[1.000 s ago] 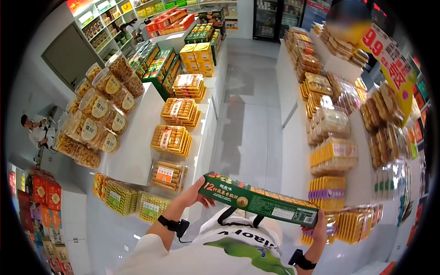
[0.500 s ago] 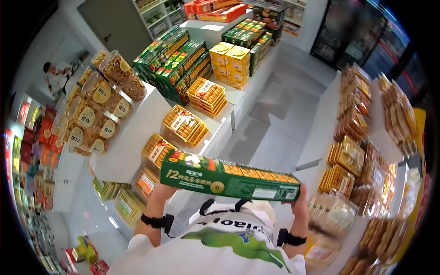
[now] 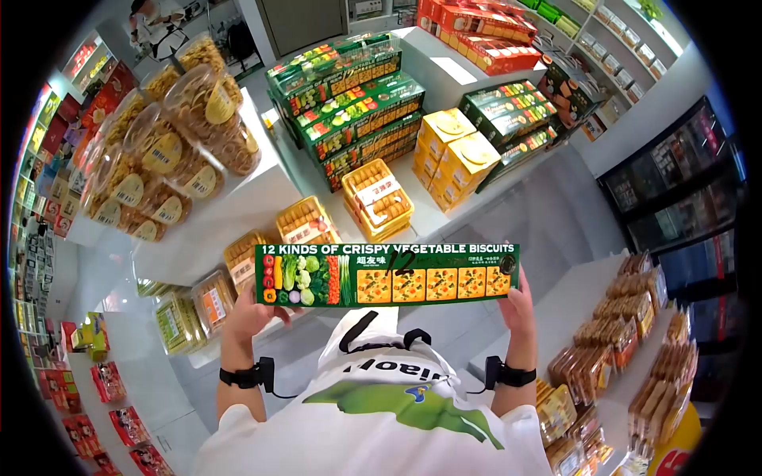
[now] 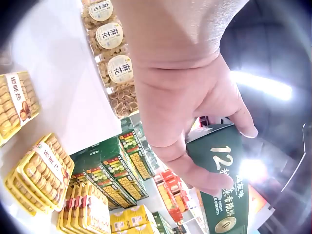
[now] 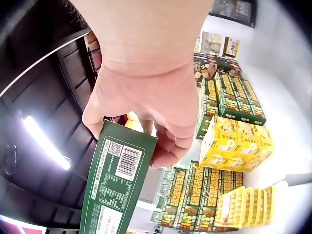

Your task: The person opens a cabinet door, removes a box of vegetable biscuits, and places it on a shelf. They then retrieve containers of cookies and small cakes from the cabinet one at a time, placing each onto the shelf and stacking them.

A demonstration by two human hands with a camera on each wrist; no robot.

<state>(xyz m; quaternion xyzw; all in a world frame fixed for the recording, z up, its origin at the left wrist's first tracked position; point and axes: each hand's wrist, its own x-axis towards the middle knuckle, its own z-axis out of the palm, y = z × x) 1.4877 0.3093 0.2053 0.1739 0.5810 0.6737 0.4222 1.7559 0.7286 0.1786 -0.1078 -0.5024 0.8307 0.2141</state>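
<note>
A long green biscuit box is held level in front of the body, its vegetable-and-biscuit face toward the head camera. My left hand grips its left end, and my right hand grips its right end. Seen from the left wrist, the thumb and fingers of the left hand span the end of the green box. The right wrist view has the right hand pinching the end of the box near its barcode. Similar green boxes are stacked on the white display beyond.
Yellow cartons and trays of biscuits stand on the display ahead. Clear jars of snacks are at the left, red boxes at the back. Packaged goods line a right counter. A person is at the far upper left.
The view has swung toward the left display with its stacked green boxes. The held box has moved left and become level, turning from its text side to its pictured face. Both hands keep their grip.
</note>
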